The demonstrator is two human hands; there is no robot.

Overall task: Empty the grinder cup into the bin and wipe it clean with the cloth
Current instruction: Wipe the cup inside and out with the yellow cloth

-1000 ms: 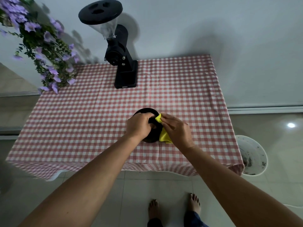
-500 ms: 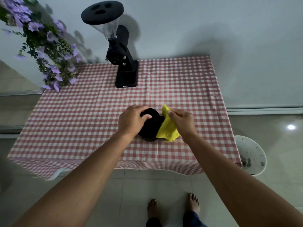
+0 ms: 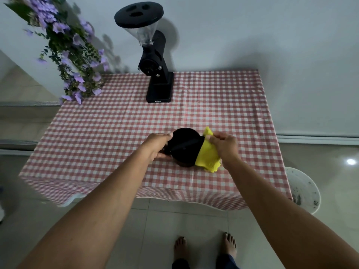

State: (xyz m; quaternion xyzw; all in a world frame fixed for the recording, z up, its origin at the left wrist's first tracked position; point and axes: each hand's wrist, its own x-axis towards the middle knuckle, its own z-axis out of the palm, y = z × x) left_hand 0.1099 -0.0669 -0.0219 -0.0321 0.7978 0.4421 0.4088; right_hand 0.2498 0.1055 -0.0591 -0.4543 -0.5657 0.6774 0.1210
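**Both hands on the grinder cup at the near side of the table**

The left hand [image 3: 157, 145] reaches in with the forearm stretched forward, fingers curled around the left side of the black grinder cup [image 3: 185, 146], thumb up on its rim. The right hand [image 3: 223, 145] comes in from the other side, fingers closed on the yellow cloth [image 3: 208, 159], which is pressed against the cup's right wall and bunches out below the palm. The cup sits tilted, well in front of the grinder [image 3: 155, 61], low over the cloth-covered top; whether it touches the surface cannot be told.

The grinder is black with a clear hopper and a flat black lid. Small pale lettering sits on the front edge of its base, too small to read.

The table [image 3: 116, 133] wears a red-and-white check cover that hangs over the near edge. Purple flowers [image 3: 73, 55] droop to the left of the grinder. A white bin [image 3: 305, 189], speckled dark inside, stands on the floor to the right of and nearer than the grinder, beside the table's corner. The wall is plain and pale, the floor light tile, and bare feet [image 3: 206, 247] show below
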